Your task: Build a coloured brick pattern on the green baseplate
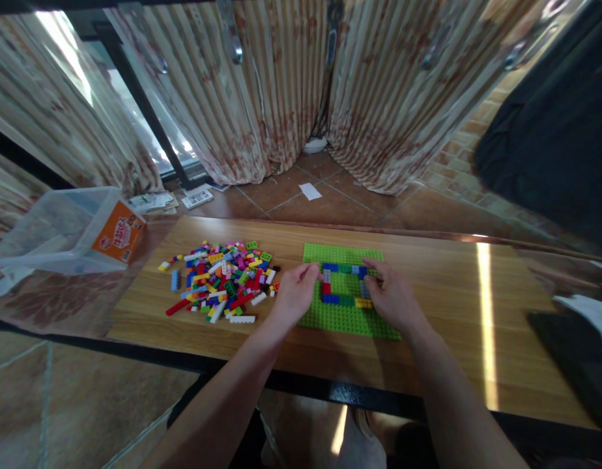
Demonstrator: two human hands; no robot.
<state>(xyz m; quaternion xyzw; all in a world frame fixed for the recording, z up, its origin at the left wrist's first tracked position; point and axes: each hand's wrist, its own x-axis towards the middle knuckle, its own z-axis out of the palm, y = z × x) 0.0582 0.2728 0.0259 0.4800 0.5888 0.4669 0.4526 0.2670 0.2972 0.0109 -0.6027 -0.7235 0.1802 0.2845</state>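
A green studded baseplate (347, 319) lies on the wooden table. On it a low rectangular outline of toy building bricks (346, 301) stands, in blue, green, grey, red and yellow, with its middle open to the plate. My left hand (298, 290) is over the plate's left edge, beside the outline's red and grey bricks. Its fingers are drawn together, and whatever they hold is too small to make out. At the outline's right side, my right hand (391, 293) has thumb and fingers closed around the bricks near the blue corner, partly covering that side.
A heap of loose mixed bricks (232, 277) spreads over the table (447, 306) left of the plate. A clear plastic box (61, 228) with an orange label lies beyond the table's left end. Something dark and flat (565, 352) is at the right end. Curtains (276, 98) hang behind.
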